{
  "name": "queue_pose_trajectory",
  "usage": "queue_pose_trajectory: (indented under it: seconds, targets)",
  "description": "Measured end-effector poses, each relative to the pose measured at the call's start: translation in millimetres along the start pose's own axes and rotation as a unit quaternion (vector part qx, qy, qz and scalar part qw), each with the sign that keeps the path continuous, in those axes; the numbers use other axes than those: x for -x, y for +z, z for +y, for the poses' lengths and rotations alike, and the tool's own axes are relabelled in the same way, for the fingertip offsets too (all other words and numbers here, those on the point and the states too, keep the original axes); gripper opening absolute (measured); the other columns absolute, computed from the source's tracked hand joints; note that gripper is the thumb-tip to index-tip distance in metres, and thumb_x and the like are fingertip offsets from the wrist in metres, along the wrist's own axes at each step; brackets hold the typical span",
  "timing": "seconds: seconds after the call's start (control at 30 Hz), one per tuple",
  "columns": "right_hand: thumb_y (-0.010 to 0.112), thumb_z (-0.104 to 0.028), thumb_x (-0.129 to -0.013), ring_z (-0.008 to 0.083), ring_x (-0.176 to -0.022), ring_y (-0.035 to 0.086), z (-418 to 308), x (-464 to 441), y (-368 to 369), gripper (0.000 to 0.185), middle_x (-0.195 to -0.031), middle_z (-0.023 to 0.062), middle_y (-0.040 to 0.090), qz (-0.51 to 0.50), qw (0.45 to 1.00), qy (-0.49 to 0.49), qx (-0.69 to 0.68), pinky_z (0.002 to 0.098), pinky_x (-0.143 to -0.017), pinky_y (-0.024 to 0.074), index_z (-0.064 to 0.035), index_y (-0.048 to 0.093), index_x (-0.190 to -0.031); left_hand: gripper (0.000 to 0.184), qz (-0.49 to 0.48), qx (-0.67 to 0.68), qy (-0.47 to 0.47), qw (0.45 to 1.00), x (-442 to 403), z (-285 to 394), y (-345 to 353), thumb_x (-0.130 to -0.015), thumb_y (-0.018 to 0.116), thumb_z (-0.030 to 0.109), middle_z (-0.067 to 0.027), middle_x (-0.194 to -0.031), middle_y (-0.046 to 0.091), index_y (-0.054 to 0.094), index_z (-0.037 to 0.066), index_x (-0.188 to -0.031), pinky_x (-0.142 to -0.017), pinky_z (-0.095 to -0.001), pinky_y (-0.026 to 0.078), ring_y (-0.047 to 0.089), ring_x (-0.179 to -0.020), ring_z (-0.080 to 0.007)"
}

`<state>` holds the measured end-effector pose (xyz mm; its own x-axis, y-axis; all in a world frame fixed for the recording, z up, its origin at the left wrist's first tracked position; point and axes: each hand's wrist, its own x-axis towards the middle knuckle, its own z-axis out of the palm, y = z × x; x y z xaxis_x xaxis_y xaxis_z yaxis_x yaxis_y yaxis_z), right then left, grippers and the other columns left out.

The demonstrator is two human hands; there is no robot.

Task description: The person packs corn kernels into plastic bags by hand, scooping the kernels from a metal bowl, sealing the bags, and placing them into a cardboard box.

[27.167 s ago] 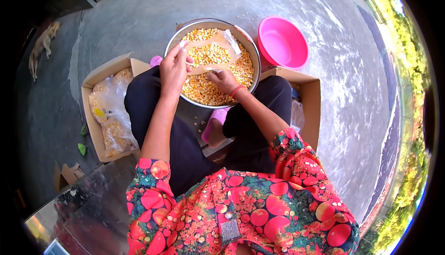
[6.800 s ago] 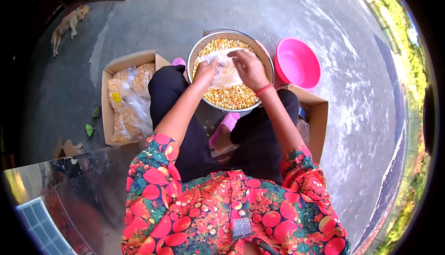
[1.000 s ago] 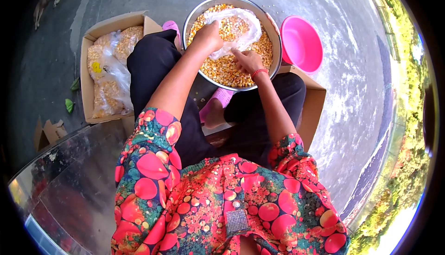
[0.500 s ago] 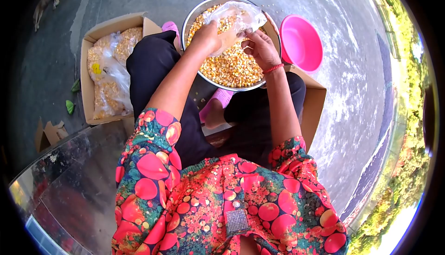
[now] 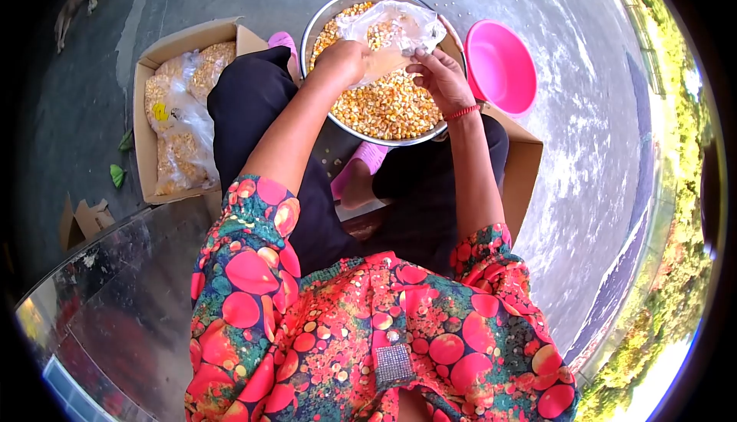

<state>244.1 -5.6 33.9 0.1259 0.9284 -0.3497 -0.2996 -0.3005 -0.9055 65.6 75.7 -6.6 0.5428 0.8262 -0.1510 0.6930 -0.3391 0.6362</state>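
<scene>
A clear plastic bag (image 5: 411, 24) is stretched between my two hands above a wide metal basin (image 5: 309, 34). Loose yellow and orange corn kernels (image 5: 388, 111) lie heaped in the basin. My left hand (image 5: 343, 62) is closed on the bag's left side, its fingertips partly hidden. At the other side, my right hand (image 5: 445, 80), with a red bracelet at the wrist, pinches the bag's edge between thumb and fingers. Through the film I see kernels, but cannot tell whether any are inside the bag.
Left of my knee, a cardboard box (image 5: 142, 153) holds several corn-filled bags (image 5: 180, 157). A pink plastic tub (image 5: 503, 69) stands right of the basin. Another cardboard box (image 5: 523, 157) is beside my right leg. A dog (image 5: 80, 0) lies on the floor at the far left.
My right hand has shifted slightly right and closed more on the bag's edge. The bag has moved a little right and spread somewhat. My left hand has barely moved.
</scene>
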Motion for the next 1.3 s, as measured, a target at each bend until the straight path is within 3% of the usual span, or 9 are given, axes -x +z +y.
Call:
queue_pose_trajectory:
  seconds: [0.27, 0.37, 0.53, 0.6, 0.67, 0.8, 1.07, 1.13, 1.3]
  targets:
    - [0.055, -0.017, -0.085, 0.0103, -0.07, 0.06, 17.7, -6.3, -19.9, 0.014, -0.085, 0.0029, 0.062, 0.062, 0.997, 0.036, 0.029, 0.0207, -0.054, 0.0441, -0.0061, 0.06, -0.091, 0.026, -0.111, -0.061, -0.05, 0.991, 2.4, 4.0, -8.5, -0.072, 0.056, 0.007, -0.0138, -0.095, 0.062, 0.067, 0.016, -0.095, -0.076, -0.034, 0.047, 0.061, -0.088, -0.0267]
    - [0.062, -0.025, -0.071, 0.0131, -0.06, 0.058, 40.9, -6.1, -46.1, 0.023, -0.063, 0.0067, 0.061, 0.068, 0.925, 0.11, 0.357, 0.0256, -0.05, 0.044, -0.0017, 0.061, -0.073, 0.025, -0.112, -0.093, -0.052, 0.988, 1.8, 4.9, -7.1, -0.073, 0.054, 0.007, -0.0132, -0.095, 0.063, 0.068, 0.015, -0.092, -0.075, -0.0365, 0.047, 0.06, -0.088, -0.027]
    - [0.064, -0.028, -0.07, 0.0268, -0.061, 0.059, 41.2, 15.1, -32.5, 0.025, -0.062, 0.0129, 0.059, 0.205, 0.777, -0.114, 0.584, 0.036, -0.058, 0.046, -0.0036, 0.061, -0.075, 0.028, -0.094, -0.119, -0.073, 0.986, -0.7, 5.6, -4.9, -0.073, 0.051, 0.007, -0.013, -0.097, 0.062, 0.066, 0.014, -0.097, -0.077, -0.0402, 0.047, 0.06, -0.088, -0.0285]
    - [0.064, -0.023, -0.071, 0.0255, -0.06, 0.059, 32.4, 15.4, -13.3, 0.022, -0.061, 0.0114, 0.057, 0.225, 0.788, -0.17, 0.547, 0.0359, -0.056, 0.0454, -0.0059, 0.06, -0.085, 0.029, -0.029, -0.095, -0.078, 0.992, 1.6, 8.2, -6.6, -0.074, 0.052, 0.008, -0.0135, -0.098, 0.062, 0.064, 0.014, -0.1, -0.078, -0.0411, 0.046, 0.059, -0.09, -0.0293]
    - [0.064, -0.012, -0.072, 0.0176, -0.054, 0.056, 20.1, 21.6, 7.8, 0.03, -0.059, 0.0069, 0.054, 0.052, 0.852, -0.189, 0.485, 0.031, -0.053, 0.0438, -0.0079, 0.056, -0.101, 0.024, -0.055, -0.097, -0.069, 0.991, -0.9, 11.0, -11.8, -0.076, 0.054, 0.013, -0.0178, -0.1, 0.06, 0.063, 0.002, -0.096, -0.077, -0.0401, 0.048, 0.059, -0.093, -0.031]
    - [0.064, -0.01, -0.071, 0.023, -0.057, 0.057, 43.9, -2.2, 4.4, 0.041, -0.06, 0.0075, 0.054, 0.052, 0.809, -0.167, 0.561, 0.0334, -0.056, 0.0449, -0.0122, 0.049, -0.109, 0.04, -0.01, -0.088, -0.065, 0.994, 1.6, 4.2, -8.7, -0.072, 0.061, 0.023, -0.017, -0.101, 0.059, 0.057, 0.004, -0.106, -0.083, -0.0412, 0.044, 0.056, -0.096, -0.0309]
    - [0.061, -0.012, -0.068, 0.032, -0.082, 0.058, 65.7, -33.4, -16.1, 0.032, -0.083, 0.017, 0.059, -0.002, 0.77, -0.107, 0.629, 0.0401, -0.074, 0.0461, -0.0053, 0.054, -0.099, 0.063, 0.031, -0.084, -0.078, 0.993, 7.2, 16.8, -15.7, -0.069, 0.066, 0.027, -0.0191, -0.113, 0.051, 0.042, 0.006, -0.123, -0.086, -0.0399, 0.043, 0.052, -0.103, -0.0326]
    - [0.057, -0.012, -0.071, 0.0373, -0.093, 0.053, 71.7, -42.0, -19.9, 0.029, -0.098, 0.02, 0.055, 0.08, 0.671, -0.197, 0.71, 0.0417, -0.08, 0.0447, -0.0041, 0.055, -0.099, 0.065, 0.045, -0.079, -0.082, 0.992, 10.0, 16.1, -13.9, -0.068, 0.066, 0.026, -0.0187, -0.115, 0.051, 0.04, 0.006, -0.125, -0.087, -0.0396, 0.043, 0.052, -0.104, -0.032]
    - [0.054, -0.014, -0.074, 0.0405, -0.099, 0.048, 81.0, -57.8, -32.3, 0.035, -0.107, 0.021, 0.051, 0.077, 0.649, -0.138, 0.744, 0.0442, -0.084, 0.0431, -0.0054, 0.054, -0.107, 0.052, -0.102, -0.134, -0.06, 0.984, -0.1, 0.7, -7.3, -0.069, 0.064, 0.023, -0.0182, -0.109, 0.055, 0.05, 0.006, -0.117, -0.085, -0.0394, 0.044, 0.054, -0.103, -0.029]
